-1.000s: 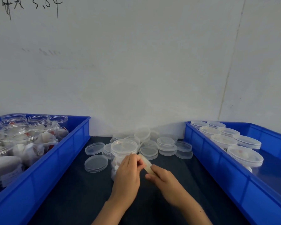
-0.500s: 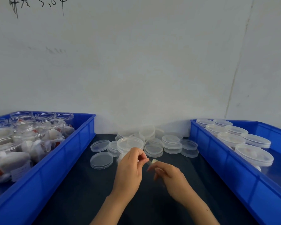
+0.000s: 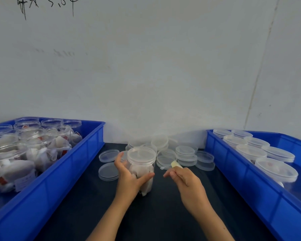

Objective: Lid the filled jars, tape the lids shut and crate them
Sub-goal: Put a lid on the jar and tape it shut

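Left grip (image 3: 129,174) wraps jar (image 3: 142,169); right grip (image 3: 182,178) pinches tape (image 3: 175,164)

A small packing workshop — blue crates (image 3: 87,153) of clear jars (image 3: 35,141), loose lids (image 3: 186,153), bare scrawled wall (image 3: 146,66).

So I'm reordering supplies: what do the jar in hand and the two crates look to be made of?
The jar and its lid look like clear, thin plastic: the contents show through. The blue crates look like opaque moulded plastic with a slight sheen.
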`<state>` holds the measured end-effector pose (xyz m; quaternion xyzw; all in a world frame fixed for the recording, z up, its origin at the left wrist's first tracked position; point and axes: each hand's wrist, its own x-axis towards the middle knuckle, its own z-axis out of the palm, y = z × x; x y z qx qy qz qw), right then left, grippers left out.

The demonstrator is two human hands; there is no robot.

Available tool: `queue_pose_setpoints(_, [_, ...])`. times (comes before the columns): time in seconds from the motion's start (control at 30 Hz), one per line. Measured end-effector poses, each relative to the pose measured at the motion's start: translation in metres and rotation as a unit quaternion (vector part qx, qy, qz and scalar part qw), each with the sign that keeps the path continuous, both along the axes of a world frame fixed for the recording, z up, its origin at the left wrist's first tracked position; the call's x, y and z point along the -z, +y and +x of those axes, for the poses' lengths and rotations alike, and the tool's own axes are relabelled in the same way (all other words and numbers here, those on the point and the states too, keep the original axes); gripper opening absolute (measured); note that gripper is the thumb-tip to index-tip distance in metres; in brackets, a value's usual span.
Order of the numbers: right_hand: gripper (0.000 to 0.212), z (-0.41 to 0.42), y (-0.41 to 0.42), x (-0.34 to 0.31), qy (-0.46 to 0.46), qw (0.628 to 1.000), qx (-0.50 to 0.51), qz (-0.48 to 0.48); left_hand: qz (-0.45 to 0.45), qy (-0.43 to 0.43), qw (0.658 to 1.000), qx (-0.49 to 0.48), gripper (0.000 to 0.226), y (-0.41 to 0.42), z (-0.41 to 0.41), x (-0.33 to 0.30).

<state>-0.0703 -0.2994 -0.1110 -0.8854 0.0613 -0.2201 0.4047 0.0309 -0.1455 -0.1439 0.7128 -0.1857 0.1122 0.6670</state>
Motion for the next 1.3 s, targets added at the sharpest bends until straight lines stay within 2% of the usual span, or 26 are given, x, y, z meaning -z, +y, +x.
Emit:
queue_pose_setpoints(0.13, [0.032,-0.001,-0.001,-0.003,0.010,1.000,0.007,-0.013,0.022,-0.002,1.000,0.019,0.095,-0.001,0.007,0.010])
queue_pose_setpoints(0.27, [0.043,-0.005,-0.004,-0.012,-0.014,0.999,0.026,-0.017,0.040,0.007,0.996,0.081,0.096,0.004,-0.005,-0.001])
queue_pose_setpoints(0.4, [0.046,-0.009,-0.002,-0.019,-0.015,0.999,0.016,-0.023,0.167,-0.059,0.980,0.092,0.101,0.003,-0.020,-0.013])
queue_pose_setpoints(0.47, [0.047,-0.011,-0.002,-0.021,-0.008,1.000,0.011,-0.018,0.186,-0.081,0.975,0.094,0.099,0.003,-0.022,-0.016])
queue_pose_setpoints(0.6, [0.043,-0.012,-0.004,-0.023,-0.005,1.000,0.013,-0.022,0.191,-0.104,0.973,0.079,0.089,0.001,-0.028,-0.019])
queue_pose_setpoints(0.87, [0.042,-0.012,0.002,-0.025,0.003,1.000,0.005,-0.011,0.116,-0.083,0.981,0.131,0.091,-0.009,-0.034,-0.019])
queue_pose_setpoints(1.3, [0.044,-0.010,0.008,-0.024,-0.004,0.999,0.043,-0.009,0.132,-0.083,0.984,0.087,0.080,-0.010,-0.039,-0.020])
